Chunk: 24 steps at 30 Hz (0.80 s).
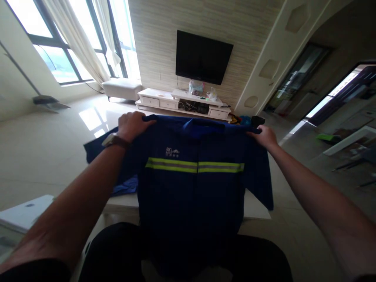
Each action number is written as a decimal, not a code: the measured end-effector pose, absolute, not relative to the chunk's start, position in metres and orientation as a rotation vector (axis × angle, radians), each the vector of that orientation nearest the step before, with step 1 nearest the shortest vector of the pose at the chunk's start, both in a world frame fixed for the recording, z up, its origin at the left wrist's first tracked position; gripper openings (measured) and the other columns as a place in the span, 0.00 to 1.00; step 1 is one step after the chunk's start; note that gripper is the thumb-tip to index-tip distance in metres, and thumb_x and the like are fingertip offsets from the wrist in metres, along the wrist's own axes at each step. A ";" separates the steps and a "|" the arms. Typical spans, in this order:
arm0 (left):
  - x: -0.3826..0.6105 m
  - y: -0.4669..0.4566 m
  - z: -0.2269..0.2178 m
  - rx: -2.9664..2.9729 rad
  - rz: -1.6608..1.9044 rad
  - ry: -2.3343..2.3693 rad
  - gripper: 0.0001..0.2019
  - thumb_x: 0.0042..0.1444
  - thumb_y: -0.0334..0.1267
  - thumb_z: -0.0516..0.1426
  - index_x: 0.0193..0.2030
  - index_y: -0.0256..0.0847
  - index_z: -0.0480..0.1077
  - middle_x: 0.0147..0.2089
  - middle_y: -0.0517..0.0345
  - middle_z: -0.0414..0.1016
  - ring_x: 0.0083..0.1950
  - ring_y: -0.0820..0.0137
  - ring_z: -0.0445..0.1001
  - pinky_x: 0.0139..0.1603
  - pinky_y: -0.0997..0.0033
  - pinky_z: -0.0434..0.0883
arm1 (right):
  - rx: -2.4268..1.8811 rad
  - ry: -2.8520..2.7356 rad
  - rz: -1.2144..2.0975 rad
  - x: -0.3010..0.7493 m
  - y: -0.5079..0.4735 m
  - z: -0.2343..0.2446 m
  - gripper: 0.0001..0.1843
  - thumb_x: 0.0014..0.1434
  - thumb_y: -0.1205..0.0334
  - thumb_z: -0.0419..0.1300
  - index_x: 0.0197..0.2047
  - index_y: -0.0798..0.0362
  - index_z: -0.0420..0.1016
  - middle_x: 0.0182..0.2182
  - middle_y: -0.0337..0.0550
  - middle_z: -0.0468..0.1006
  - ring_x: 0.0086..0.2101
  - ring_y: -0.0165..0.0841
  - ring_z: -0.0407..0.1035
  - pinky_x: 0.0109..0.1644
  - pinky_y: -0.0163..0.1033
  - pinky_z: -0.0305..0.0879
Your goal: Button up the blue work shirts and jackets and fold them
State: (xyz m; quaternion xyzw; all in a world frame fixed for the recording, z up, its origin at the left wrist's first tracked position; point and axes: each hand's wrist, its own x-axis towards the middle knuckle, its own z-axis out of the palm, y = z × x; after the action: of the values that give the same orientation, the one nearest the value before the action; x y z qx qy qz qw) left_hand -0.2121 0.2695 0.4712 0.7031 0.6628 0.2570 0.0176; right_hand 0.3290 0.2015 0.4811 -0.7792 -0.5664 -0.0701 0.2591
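A dark blue short-sleeved work shirt (192, 196) hangs spread out in front of me, its front facing me. Across the chest runs a yellow-green and grey reflective stripe, with a small white print above it on the left side. My left hand (133, 126), with a watch on its wrist, grips the shirt at the left shoulder. At the opposite shoulder my right hand (264, 137) pinches the cloth. The collar lies between the two hands. Behind the shirt, some folded blue cloth (126, 185) rests on a pale low table (257, 207); most of the table is hidden.
Against the far wall stand a white TV cabinet (152, 98) and a wall-mounted television (202, 56). A pale bench (122, 89) is by the windows. A white box-like object (28, 211) sits at lower left. A dustpan (49, 102) stands on the left floor.
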 end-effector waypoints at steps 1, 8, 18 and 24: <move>-0.196 0.286 0.459 2.240 0.868 2.118 0.31 0.66 0.56 0.56 0.55 0.22 0.71 0.57 0.35 0.76 0.65 0.48 0.68 0.69 0.38 0.59 | -2.157 -1.521 -0.337 0.329 0.228 0.465 0.31 0.55 0.38 0.69 0.49 0.57 0.75 0.47 0.59 0.78 0.48 0.49 0.72 0.49 0.50 0.70; -0.119 0.243 0.275 2.639 0.462 1.600 0.28 0.63 0.38 0.59 0.70 0.43 0.63 0.77 0.38 0.55 0.78 0.46 0.52 0.74 0.37 0.53 | -2.557 -1.680 0.006 0.344 0.238 0.292 0.34 0.59 0.44 0.66 0.63 0.53 0.68 0.61 0.61 0.68 0.58 0.56 0.65 0.57 0.60 0.67; -0.027 0.109 0.199 2.747 0.260 0.802 0.10 0.61 0.40 0.59 0.42 0.42 0.82 0.44 0.50 0.81 0.49 0.60 0.78 0.53 0.61 0.77 | -1.337 -2.315 0.589 0.102 0.058 0.256 0.39 0.64 0.35 0.60 0.69 0.53 0.67 0.65 0.54 0.70 0.69 0.51 0.55 0.71 0.58 0.51; -0.015 0.080 0.198 2.644 0.244 0.965 0.14 0.55 0.43 0.66 0.49 0.55 0.80 0.40 0.56 0.80 0.54 0.54 0.79 0.60 0.47 0.71 | -1.326 -2.249 0.736 0.038 0.013 0.254 0.35 0.67 0.37 0.59 0.66 0.52 0.69 0.64 0.54 0.72 0.67 0.48 0.61 0.73 0.58 0.46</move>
State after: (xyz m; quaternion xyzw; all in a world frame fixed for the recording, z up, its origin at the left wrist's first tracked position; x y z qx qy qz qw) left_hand -0.0149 0.0801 0.1977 0.9241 0.3374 0.0853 0.1577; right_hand 0.0379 0.0131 0.2536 -0.4775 -0.8101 0.2650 0.2132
